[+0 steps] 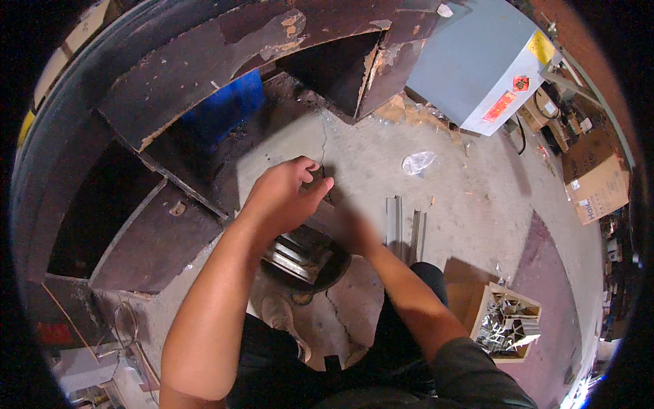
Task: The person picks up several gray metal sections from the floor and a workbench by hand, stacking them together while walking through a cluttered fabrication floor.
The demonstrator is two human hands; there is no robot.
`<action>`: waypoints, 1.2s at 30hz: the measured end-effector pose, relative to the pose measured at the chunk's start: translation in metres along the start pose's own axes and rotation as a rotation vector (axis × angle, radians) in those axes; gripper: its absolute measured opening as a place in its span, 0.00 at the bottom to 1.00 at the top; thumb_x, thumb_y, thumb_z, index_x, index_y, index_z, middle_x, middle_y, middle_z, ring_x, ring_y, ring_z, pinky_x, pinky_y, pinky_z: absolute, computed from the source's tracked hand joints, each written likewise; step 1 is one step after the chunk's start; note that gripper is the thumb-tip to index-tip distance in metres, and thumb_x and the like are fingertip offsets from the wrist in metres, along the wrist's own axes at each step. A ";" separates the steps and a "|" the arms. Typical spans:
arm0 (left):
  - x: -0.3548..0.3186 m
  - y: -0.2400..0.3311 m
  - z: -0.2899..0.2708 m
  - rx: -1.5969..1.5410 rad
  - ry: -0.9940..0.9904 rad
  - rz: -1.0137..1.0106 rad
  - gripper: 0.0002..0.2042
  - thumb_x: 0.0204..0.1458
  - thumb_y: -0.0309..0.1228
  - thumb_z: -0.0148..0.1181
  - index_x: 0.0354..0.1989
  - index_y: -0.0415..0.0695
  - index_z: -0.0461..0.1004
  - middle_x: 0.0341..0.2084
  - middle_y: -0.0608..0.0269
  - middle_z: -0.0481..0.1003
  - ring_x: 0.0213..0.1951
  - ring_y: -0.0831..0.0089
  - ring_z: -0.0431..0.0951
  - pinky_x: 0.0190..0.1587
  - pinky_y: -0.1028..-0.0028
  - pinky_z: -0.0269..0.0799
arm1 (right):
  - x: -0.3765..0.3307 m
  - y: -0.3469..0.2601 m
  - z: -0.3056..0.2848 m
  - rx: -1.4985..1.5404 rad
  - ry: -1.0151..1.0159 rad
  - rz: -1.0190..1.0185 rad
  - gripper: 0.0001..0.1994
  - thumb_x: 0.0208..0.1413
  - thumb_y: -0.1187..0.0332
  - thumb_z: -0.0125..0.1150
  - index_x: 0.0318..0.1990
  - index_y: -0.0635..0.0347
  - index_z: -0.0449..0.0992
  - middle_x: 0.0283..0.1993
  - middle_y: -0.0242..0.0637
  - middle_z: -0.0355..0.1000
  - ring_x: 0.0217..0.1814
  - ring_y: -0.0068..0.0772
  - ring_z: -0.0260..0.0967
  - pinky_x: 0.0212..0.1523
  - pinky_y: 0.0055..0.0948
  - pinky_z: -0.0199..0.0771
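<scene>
My left hand (289,194) hovers over the floor near the middle, fingers loosely curled and the thumb held apart from them. A dark spot shows in that gap, too small to make out. Just to the right, my right hand (362,233) is smeared, so its fingers are hidden. Between the two hands lies a brownish flat-sided piece (325,219); whether either hand touches it I cannot tell. Beneath it, several silvery metal bars (293,260) sit on a dark round base (330,275) between my legs.
Metal channel lengths (394,221) lie right of my hands. A wooden box (497,354) of small metal parts stands lower right, a grey cabinet (470,61) at the far right, cardboard boxes (596,178) beyond. A dark curved, compartmented structure (163,232) bounds the left. A clear plastic bag (418,162) lies ahead.
</scene>
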State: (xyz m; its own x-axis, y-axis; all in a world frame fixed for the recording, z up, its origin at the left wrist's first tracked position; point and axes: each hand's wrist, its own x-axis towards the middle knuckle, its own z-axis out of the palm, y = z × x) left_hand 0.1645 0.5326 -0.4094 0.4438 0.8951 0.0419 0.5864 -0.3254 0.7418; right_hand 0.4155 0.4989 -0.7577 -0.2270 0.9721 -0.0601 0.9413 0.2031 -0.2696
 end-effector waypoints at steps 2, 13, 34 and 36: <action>-0.004 -0.001 -0.002 0.005 0.007 -0.015 0.22 0.56 0.42 0.68 0.50 0.37 0.75 0.41 0.46 0.81 0.47 0.56 0.83 0.48 0.64 0.76 | 0.002 -0.008 0.004 -0.010 -0.052 0.015 0.46 0.50 0.48 0.69 0.74 0.50 0.53 0.68 0.55 0.59 0.71 0.58 0.54 0.69 0.46 0.63; -0.012 -0.017 -0.009 0.022 0.072 -0.021 0.23 0.55 0.43 0.68 0.51 0.36 0.76 0.39 0.48 0.82 0.45 0.59 0.83 0.48 0.65 0.77 | -0.002 -0.056 -0.069 -0.011 -0.375 0.238 0.45 0.48 0.53 0.72 0.72 0.49 0.56 0.70 0.48 0.60 0.64 0.51 0.68 0.60 0.43 0.74; 0.011 -0.016 0.026 -0.070 -0.012 0.041 0.20 0.56 0.37 0.68 0.49 0.34 0.75 0.39 0.50 0.82 0.44 0.62 0.82 0.46 0.67 0.76 | -0.041 -0.072 -0.208 2.315 0.199 0.568 0.08 0.66 0.59 0.55 0.40 0.50 0.73 0.37 0.30 0.71 0.38 0.32 0.71 0.36 0.33 0.77; 0.012 -0.011 0.029 -0.062 -0.026 0.029 0.20 0.56 0.37 0.68 0.49 0.34 0.75 0.40 0.50 0.81 0.44 0.63 0.82 0.46 0.67 0.76 | -0.043 -0.063 -0.208 2.331 0.237 0.600 0.09 0.66 0.57 0.56 0.41 0.49 0.74 0.39 0.32 0.73 0.39 0.35 0.73 0.37 0.37 0.79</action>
State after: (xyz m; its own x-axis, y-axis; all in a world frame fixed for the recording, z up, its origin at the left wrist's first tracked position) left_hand 0.1832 0.5381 -0.4370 0.4780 0.8771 0.0475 0.5298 -0.3311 0.7808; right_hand 0.4181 0.4685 -0.5382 0.0231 0.8764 -0.4811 -0.8602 -0.2278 -0.4562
